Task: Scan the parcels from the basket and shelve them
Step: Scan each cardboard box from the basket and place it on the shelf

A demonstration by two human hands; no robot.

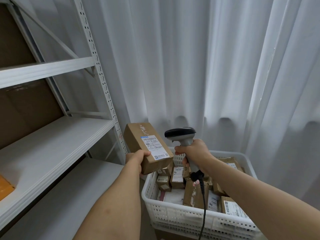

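White pleated curtains (pixel 199 66) fill the background from the centre to the right of the frame, and a white metal shelving unit (pixel 57 135) occupies the left side, its perforated upright running diagonally from the top centre-left down toward the middle. We see brown cardboard boxes (pixel 26 110) standing at the back of the shelves at far left, and an orange object (pixel 5 187) cut off by the left edge on the lower board. At lower right sits a white perforated plastic basket (pixel 190 220), holding many cardboard parcels (pixel 176 177) and some pale bags, several with printed labels facing up. Just left of centre, above the basket's left rim, the left hand (pixel 136 160) grips the near end of a brown parcel (pixel 147 148), thumb on its top face and fingers wrapped beneath; the parcel is tilted, its white shipping label (pixel 154 146) turned upward. To its right, the right hand (pixel 194 155) is closed around the grey handle of a barcode scanner (pixel 181 135), whose dark head points left toward the parcel, near it but apart. The scanner's black cable (pixel 204 205) hangs down across the basket toward the bottom edge.
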